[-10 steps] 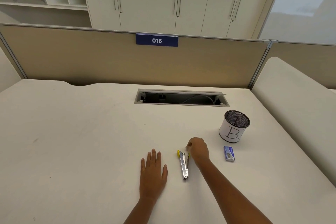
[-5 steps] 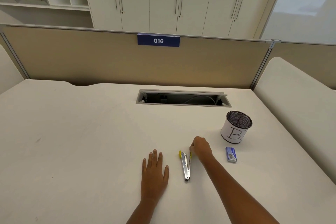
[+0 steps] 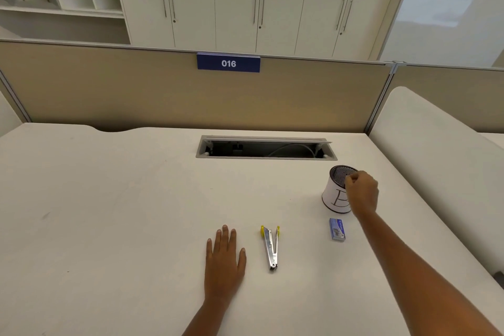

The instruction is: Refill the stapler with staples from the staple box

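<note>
A silver stapler (image 3: 270, 248) with yellow ends lies swung open in a narrow V on the white desk (image 3: 109, 213). To its right lies a small blue staple box (image 3: 337, 233), flat and closed. My left hand (image 3: 224, 262) rests palm down on the desk just left of the stapler, fingers spread. My right hand (image 3: 362, 194) hovers at the rim of the mesh cup (image 3: 336, 191), fingers pinched together; whether something tiny is between them cannot be made out.
The mesh cup is black with a white paper wrap marked "B". An open cable slot (image 3: 266, 148) is cut into the desk behind. A beige partition (image 3: 163, 95) with a blue "016" sign closes the back; a rounded white divider (image 3: 436, 158) stands at the right.
My right hand has left the stapler's yellow end and moved right and away, up to the mesh cup's rim. The left hand, stapler and box have stayed put.
</note>
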Demonstrator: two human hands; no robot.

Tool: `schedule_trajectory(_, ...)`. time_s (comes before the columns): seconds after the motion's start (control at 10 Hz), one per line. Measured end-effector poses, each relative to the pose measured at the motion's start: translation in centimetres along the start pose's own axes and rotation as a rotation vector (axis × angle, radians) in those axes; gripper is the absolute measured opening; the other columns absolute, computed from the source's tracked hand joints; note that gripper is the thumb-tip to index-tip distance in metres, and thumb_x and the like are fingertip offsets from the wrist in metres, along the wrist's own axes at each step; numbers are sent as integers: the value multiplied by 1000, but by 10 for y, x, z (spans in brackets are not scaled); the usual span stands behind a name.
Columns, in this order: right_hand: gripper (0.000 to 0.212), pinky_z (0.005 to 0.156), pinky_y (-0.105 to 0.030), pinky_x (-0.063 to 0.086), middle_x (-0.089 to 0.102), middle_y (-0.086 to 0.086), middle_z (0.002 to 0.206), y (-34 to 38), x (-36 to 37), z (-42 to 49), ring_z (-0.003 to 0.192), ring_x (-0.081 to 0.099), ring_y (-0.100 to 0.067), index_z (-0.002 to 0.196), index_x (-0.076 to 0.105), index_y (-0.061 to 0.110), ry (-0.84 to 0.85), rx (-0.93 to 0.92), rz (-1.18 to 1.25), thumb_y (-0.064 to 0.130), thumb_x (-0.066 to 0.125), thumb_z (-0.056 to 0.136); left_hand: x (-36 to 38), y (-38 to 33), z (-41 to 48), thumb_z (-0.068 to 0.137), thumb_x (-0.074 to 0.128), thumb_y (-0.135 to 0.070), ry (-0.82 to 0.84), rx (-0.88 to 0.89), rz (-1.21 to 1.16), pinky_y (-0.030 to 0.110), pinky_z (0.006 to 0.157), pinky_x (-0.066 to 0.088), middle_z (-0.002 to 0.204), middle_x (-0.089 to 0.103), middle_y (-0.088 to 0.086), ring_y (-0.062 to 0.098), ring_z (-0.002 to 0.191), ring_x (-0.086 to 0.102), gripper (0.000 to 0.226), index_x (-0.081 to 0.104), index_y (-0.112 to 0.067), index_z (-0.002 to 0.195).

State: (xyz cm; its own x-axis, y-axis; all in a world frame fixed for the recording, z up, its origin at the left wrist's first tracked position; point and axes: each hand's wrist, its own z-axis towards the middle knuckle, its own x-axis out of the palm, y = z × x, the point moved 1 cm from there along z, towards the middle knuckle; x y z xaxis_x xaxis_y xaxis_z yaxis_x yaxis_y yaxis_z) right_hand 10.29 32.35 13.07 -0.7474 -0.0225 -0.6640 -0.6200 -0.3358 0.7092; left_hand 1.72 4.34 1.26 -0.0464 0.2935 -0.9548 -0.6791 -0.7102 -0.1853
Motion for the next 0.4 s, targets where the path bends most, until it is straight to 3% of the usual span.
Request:
schedule_trajectory(0.2, 28, 83, -39, 49, 67, -33, 95, -7, -3, 14, 92, 61, -42, 96, 67, -9, 58, 71, 34, -2, 42, 85, 4, 1, 3, 96, -5, -37, -53, -13, 23, 22, 114, -12, 110, 71, 16, 29, 97, 70, 85, 73, -4, 102)
schedule_trajectory(0.4, 21, 83, -39, 48, 68, -28, 98, -9, -2, -7, 93, 61, -41, 98, 64, -6, -38, 41, 175, 5, 49, 87, 6, 1, 4, 95, -5, -37, -126, -21, 7, 23, 115, -10, 111, 71, 16, 29, 98, 70, 85, 72, -4, 103)
